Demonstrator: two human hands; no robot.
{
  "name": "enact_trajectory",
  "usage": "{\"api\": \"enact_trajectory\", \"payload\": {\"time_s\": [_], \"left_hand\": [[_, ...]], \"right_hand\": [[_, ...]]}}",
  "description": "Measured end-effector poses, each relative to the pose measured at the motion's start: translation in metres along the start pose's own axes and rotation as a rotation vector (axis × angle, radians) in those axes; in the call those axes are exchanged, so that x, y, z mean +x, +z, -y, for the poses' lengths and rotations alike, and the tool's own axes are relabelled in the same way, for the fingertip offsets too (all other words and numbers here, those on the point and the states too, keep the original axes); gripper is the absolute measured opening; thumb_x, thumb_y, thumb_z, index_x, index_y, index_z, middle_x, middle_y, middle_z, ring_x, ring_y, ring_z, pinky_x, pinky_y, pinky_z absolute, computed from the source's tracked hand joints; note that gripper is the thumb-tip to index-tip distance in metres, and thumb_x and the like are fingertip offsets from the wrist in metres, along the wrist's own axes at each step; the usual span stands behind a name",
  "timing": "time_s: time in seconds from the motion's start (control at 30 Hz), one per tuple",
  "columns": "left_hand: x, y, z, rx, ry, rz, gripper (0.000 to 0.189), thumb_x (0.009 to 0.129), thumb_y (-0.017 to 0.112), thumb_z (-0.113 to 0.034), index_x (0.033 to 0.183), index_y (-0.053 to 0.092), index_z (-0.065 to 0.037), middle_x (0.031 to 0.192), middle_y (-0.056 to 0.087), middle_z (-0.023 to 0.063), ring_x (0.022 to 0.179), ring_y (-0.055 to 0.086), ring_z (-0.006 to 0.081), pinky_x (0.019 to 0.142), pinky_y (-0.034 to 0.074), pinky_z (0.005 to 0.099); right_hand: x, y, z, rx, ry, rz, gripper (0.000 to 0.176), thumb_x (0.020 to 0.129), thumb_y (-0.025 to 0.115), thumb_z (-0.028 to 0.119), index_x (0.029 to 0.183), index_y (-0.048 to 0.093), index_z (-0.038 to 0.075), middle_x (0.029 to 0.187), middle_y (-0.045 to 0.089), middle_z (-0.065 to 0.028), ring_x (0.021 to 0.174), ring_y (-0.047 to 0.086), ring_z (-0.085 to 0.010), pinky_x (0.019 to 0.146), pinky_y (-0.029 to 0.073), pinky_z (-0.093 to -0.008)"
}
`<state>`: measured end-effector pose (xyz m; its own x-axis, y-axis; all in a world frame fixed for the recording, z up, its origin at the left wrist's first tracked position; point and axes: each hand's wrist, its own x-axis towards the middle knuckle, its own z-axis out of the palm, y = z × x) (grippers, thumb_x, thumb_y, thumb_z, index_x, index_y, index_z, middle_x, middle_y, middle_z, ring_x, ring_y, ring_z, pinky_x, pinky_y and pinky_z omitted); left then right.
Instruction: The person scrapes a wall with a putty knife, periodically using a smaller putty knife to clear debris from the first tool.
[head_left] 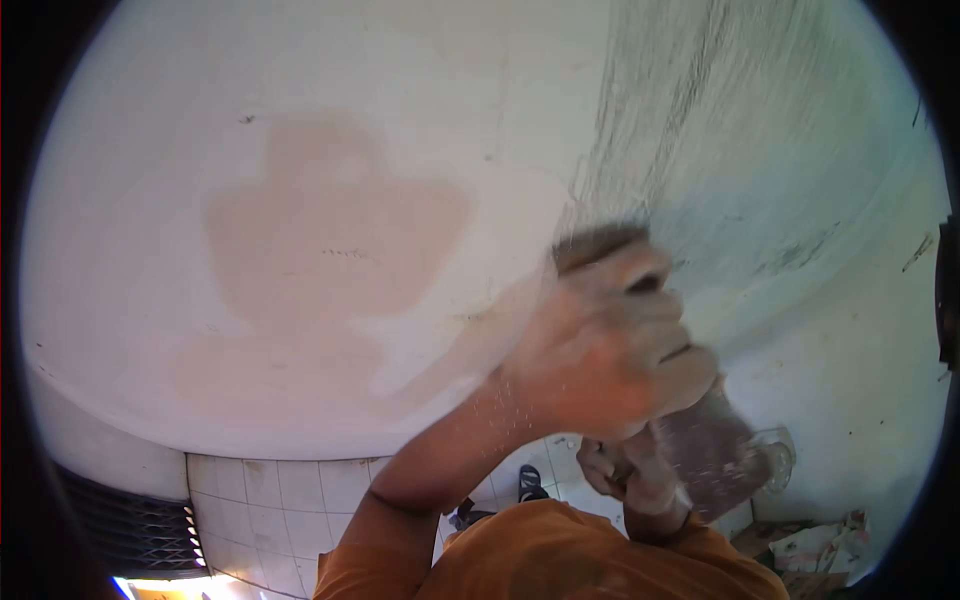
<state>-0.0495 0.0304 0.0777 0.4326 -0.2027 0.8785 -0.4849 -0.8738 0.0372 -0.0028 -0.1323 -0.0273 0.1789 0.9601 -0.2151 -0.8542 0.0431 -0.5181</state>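
Note:
My left hand (610, 345), dusty and blurred by motion, is closed around a flat scraper (600, 248). The scraper's dark edge lies against the pale wall (480, 90), at the lower end of a band of streaky grey coating (700, 110). Below and nearer my body, my right hand (625, 470) is closed on a brownish flat board (710, 440) with whitish specks and smears. Part of the board is hidden behind my left hand.
A damp-looking beige patch (340, 240) marks the wall at left. Below are floor tiles (270, 500), a sandalled foot (530, 482) and a dark lattice (130, 525). Crumpled paper or plastic (825, 548) lies at lower right.

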Motion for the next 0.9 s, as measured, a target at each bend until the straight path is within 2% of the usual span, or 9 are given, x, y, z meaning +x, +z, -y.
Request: {"api": "enact_trajectory", "payload": {"time_s": [0.03, 0.17, 0.37, 0.47, 0.53, 0.63, 0.77, 0.8, 0.9], "left_hand": [[0.009, -0.004, 0.001, 0.002, 0.031, 0.012, 0.023, 0.067, 0.066, -0.029, 0.057, 0.052, -0.015, 0.054, 0.046, -0.0008, 0.062, 0.053, 0.0168, 0.081, 0.046, 0.0354], [-0.020, 0.017, -0.004, -0.079, -0.055, -0.047, 0.012, 0.068, 0.062, -0.021, 0.061, 0.054, -0.014, 0.053, 0.045, 0.0000, 0.053, 0.051, 0.0163, 0.081, 0.045, 0.0345], [0.009, -0.004, -0.003, -0.016, -0.004, 0.065, 0.007, 0.070, 0.060, -0.018, 0.064, 0.057, -0.014, 0.054, 0.051, -0.0006, 0.057, 0.055, 0.0158, 0.086, 0.045, 0.0349], [-0.012, 0.007, -0.007, 0.027, -0.050, 0.035, 0.007, 0.071, 0.059, -0.018, 0.065, 0.057, -0.015, 0.055, 0.052, -0.0009, 0.057, 0.055, 0.0149, 0.086, 0.044, 0.0329], [-0.004, 0.005, -0.003, 0.037, -0.031, 0.071, 0.007, 0.071, 0.059, -0.018, 0.065, 0.057, -0.015, 0.055, 0.052, -0.0015, 0.059, 0.056, 0.0145, 0.086, 0.044, 0.0319], [0.015, -0.010, -0.004, 0.065, 0.031, 0.079, 0.008, 0.069, 0.059, -0.019, 0.064, 0.056, -0.015, 0.056, 0.052, -0.0019, 0.060, 0.057, 0.0144, 0.084, 0.043, 0.0301], [0.007, -0.003, -0.006, 0.044, 0.000, 0.009, 0.009, 0.067, 0.059, -0.019, 0.062, 0.054, -0.014, 0.055, 0.049, -0.0005, 0.058, 0.054, 0.0162, 0.082, 0.043, 0.0307], [0.004, -0.004, -0.006, 0.047, -0.014, 0.025, 0.010, 0.067, 0.059, -0.019, 0.062, 0.053, -0.013, 0.055, 0.048, -0.0003, 0.057, 0.054, 0.0164, 0.082, 0.043, 0.0309], [0.014, -0.012, -0.002, 0.048, 0.013, 0.036, 0.010, 0.066, 0.059, -0.019, 0.062, 0.053, -0.013, 0.053, 0.047, -0.0002, 0.057, 0.054, 0.0163, 0.081, 0.043, 0.0308]], "right_hand": [[0.000, -0.003, 0.002, 0.056, 0.041, 0.062, 0.071, 0.072, 0.048, 0.078, 0.093, 0.049, 0.011, 0.065, 0.042, -0.0003, 0.051, 0.040, -0.0141, 0.042, 0.032, -0.0277], [-0.005, 0.022, -0.009, -0.112, -0.040, -0.201, 0.044, 0.094, 0.048, 0.049, 0.107, 0.048, 0.006, 0.059, 0.035, 0.0003, 0.040, 0.031, -0.0093, 0.033, 0.023, -0.0216], [-0.012, 0.014, -0.003, -0.553, -0.432, -0.043, 0.043, 0.096, 0.046, 0.043, 0.098, 0.049, 0.000, 0.060, 0.038, -0.0016, 0.040, 0.032, -0.0101, 0.033, 0.021, -0.0228], [-0.013, 0.014, -0.008, -0.539, -0.248, -0.190, 0.047, 0.096, 0.045, 0.045, 0.103, 0.049, -0.001, 0.059, 0.037, -0.0027, 0.036, 0.030, -0.0099, 0.033, 0.020, -0.0225], [-0.009, 0.017, 0.001, -0.646, -0.241, -0.161, 0.050, 0.094, 0.046, 0.049, 0.104, 0.049, 0.000, 0.059, 0.037, -0.0028, 0.037, 0.030, -0.0097, 0.033, 0.019, -0.0226], [-0.008, 0.049, 0.019, -0.409, -0.123, -0.223, 0.053, 0.092, 0.045, 0.057, 0.096, 0.048, 0.004, 0.058, 0.035, -0.0003, 0.038, 0.031, -0.0096, 0.034, 0.019, -0.0230], [-0.006, 0.007, 0.023, -0.565, 0.093, 0.072, 0.071, 0.083, 0.038, 0.074, 0.082, 0.045, 0.003, 0.059, 0.039, -0.0019, 0.041, 0.037, -0.0132, 0.037, 0.026, -0.0259], [-0.001, 0.009, 0.027, -0.555, 0.196, 0.028, 0.083, 0.075, 0.038, 0.083, 0.079, 0.047, 0.000, 0.060, 0.044, -0.0057, 0.043, 0.043, -0.0163, 0.038, 0.031, -0.0288], [-0.009, 0.033, 0.022, -0.418, 0.031, 0.017, 0.053, 0.096, 0.036, 0.055, 0.082, 0.046, 0.005, 0.054, 0.034, 0.0002, 0.038, 0.029, -0.0106, 0.036, 0.022, -0.0234]]}}
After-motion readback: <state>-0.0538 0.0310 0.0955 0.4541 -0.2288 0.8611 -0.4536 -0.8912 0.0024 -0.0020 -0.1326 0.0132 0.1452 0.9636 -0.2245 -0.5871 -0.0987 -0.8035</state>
